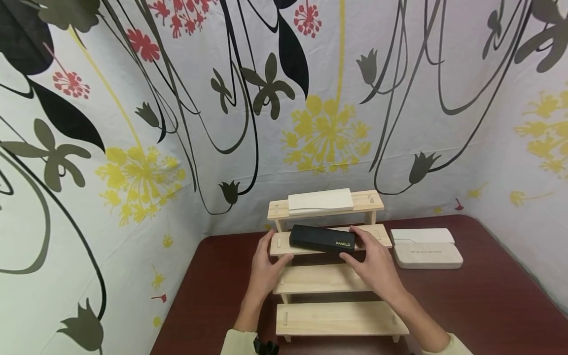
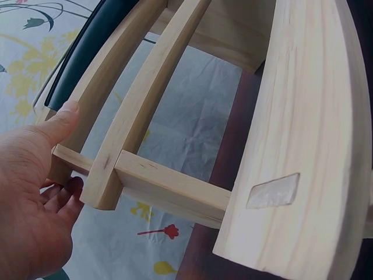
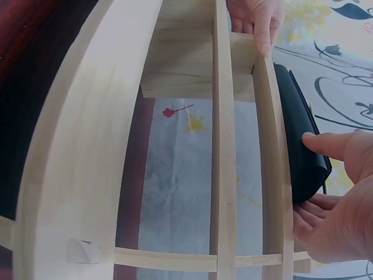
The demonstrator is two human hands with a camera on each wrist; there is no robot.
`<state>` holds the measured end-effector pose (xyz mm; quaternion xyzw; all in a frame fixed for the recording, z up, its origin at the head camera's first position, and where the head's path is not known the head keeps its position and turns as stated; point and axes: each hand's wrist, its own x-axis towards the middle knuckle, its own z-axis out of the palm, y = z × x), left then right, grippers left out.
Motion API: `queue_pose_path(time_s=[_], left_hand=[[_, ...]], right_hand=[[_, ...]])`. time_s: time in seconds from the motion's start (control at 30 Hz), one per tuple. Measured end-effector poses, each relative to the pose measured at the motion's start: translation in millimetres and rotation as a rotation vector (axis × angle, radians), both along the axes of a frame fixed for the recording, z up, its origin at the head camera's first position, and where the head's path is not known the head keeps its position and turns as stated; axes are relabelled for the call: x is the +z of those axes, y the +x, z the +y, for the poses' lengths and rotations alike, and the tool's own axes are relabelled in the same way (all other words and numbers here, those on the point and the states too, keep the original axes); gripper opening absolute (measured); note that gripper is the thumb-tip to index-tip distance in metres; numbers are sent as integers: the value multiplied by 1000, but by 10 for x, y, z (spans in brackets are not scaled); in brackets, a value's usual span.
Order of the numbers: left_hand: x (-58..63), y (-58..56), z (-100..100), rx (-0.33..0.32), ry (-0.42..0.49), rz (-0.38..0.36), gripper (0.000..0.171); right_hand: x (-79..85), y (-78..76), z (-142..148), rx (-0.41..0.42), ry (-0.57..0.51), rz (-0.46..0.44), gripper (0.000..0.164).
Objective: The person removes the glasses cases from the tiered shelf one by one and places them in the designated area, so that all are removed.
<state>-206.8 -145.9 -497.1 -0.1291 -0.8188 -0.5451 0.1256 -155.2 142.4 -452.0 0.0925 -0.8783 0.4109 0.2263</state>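
A black glasses case (image 1: pixel 321 238) with gold lettering lies on the second shelf from the top of a stepped wooden stand (image 1: pixel 324 318). My right hand (image 1: pixel 374 261) holds the case by its right end. In the right wrist view the thumb presses on the dark case (image 3: pixel 297 137) and the other fingers curl at its end. My left hand (image 1: pixel 265 266) grips the left end of that same shelf. The left wrist view shows its thumb on the shelf's front edge and the fingers curled beneath the wooden shelf end (image 2: pixel 87 125).
A flat cream-coloured case (image 1: pixel 320 201) lies on the top shelf. Right of the stand, a white case (image 1: pixel 427 249) with faint lettering sits on the dark red table (image 1: pixel 488 296). A patterned cloth (image 1: pixel 248 207) hangs close behind and along both sides.
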Motion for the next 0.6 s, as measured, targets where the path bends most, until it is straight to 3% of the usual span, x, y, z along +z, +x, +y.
queue_pose_path(time_s=[0.23, 0.6], left_hand=[[3, 0, -4, -4, 7, 4, 90], [-7, -22, -10, -9, 14, 14, 90]], right_hand=[[-37, 59, -30, -41, -24, 41, 73], [-32, 85, -49, -31, 6, 47, 72]])
